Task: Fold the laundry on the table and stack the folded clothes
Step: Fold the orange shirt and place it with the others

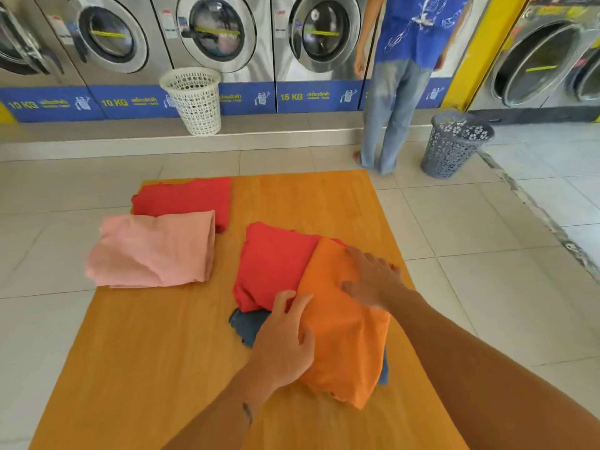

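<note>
An orange garment [344, 339] lies folded on top of a red garment [276, 264] and a dark blue one [248, 326] near the middle of the yellow-orange table [156, 352]. My left hand [285, 342] pinches the orange garment's left edge, fingers curled over the fabric. My right hand [373, 277] lies flat on its upper right part, fingers spread. At the table's far left a folded pink garment [152, 251] partly overlaps a folded red garment [185, 198] behind it.
A person in a blue shirt and jeans [389, 118] stands just beyond the table's far right corner. A white basket [194, 100] and a grey basket [453, 144] stand on the tiled floor before a row of washing machines [214, 34].
</note>
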Action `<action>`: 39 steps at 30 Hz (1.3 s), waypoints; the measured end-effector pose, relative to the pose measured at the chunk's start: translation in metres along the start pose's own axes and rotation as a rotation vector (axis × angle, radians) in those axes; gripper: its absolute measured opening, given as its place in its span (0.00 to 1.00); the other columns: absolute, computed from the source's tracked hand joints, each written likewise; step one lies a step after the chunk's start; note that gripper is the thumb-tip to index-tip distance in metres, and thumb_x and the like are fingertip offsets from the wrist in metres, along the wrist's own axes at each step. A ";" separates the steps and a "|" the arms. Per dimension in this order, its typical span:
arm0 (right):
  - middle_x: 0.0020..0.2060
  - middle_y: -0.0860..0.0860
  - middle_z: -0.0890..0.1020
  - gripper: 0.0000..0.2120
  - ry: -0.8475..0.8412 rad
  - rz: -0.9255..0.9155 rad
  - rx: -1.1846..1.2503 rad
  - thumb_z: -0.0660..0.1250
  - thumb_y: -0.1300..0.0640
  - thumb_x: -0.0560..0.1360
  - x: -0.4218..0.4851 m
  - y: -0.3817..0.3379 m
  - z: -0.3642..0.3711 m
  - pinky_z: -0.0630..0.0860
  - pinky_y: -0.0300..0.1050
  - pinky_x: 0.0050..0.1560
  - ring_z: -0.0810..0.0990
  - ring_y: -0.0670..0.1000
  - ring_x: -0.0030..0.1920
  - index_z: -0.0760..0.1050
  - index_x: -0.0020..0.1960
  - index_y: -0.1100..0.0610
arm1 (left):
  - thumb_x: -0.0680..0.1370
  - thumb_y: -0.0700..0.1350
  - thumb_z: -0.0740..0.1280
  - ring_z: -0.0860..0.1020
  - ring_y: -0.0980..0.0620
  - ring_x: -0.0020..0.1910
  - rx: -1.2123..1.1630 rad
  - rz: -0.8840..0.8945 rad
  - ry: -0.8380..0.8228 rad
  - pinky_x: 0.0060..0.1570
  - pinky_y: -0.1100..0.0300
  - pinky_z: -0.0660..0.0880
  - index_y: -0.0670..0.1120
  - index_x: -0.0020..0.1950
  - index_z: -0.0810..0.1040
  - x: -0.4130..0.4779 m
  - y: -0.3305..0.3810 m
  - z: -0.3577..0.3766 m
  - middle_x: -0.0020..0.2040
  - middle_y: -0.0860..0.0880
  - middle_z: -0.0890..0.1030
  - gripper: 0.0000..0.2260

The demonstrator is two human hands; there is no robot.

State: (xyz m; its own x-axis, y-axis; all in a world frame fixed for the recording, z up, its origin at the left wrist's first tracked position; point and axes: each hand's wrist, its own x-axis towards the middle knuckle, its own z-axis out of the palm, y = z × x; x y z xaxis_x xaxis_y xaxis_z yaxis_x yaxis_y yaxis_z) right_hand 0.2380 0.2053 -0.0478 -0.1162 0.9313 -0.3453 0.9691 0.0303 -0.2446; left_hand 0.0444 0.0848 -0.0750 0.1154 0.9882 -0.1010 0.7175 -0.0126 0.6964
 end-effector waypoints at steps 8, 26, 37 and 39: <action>0.61 0.54 0.79 0.34 -0.015 -0.038 0.186 0.63 0.53 0.69 -0.005 0.004 -0.014 0.68 0.58 0.62 0.76 0.59 0.62 0.59 0.73 0.46 | 0.77 0.40 0.65 0.76 0.61 0.40 -0.152 -0.091 -0.007 0.44 0.63 0.76 0.68 0.72 0.62 -0.007 0.015 -0.003 0.64 0.59 0.60 0.31; 0.64 0.51 0.74 0.36 0.108 -0.055 0.806 0.73 0.57 0.72 -0.039 -0.181 0.038 0.74 0.57 0.62 0.75 0.54 0.61 0.60 0.75 0.51 | 0.76 0.36 0.67 0.73 0.54 0.63 -0.208 -0.147 0.141 0.65 0.57 0.72 0.61 0.54 0.81 -0.026 -0.129 -0.226 0.63 0.60 0.75 0.18; 0.60 0.52 0.74 0.40 0.047 -0.012 0.829 0.68 0.63 0.74 -0.017 -0.307 0.089 0.75 0.46 0.50 0.75 0.52 0.52 0.49 0.78 0.51 | 0.77 0.33 0.62 0.70 0.48 0.68 0.152 -0.148 0.163 0.65 0.56 0.68 0.56 0.66 0.77 0.010 -0.226 -0.314 0.71 0.52 0.69 0.23; 0.56 0.54 0.73 0.45 0.003 -0.050 0.671 0.65 0.66 0.72 -0.015 -0.308 0.095 0.79 0.50 0.43 0.77 0.55 0.48 0.42 0.79 0.50 | 0.75 0.34 0.63 0.67 0.45 0.72 0.373 -0.124 0.230 0.68 0.51 0.67 0.54 0.72 0.71 0.012 -0.239 -0.301 0.77 0.49 0.62 0.27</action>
State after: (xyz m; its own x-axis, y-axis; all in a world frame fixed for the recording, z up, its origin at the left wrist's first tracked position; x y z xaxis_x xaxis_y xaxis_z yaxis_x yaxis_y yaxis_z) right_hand -0.0789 0.1473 -0.0534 -0.1560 0.9356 -0.3167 0.6177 -0.1578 -0.7704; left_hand -0.3323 0.1461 -0.0285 -0.1123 0.9934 0.0221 0.9196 0.0955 0.3811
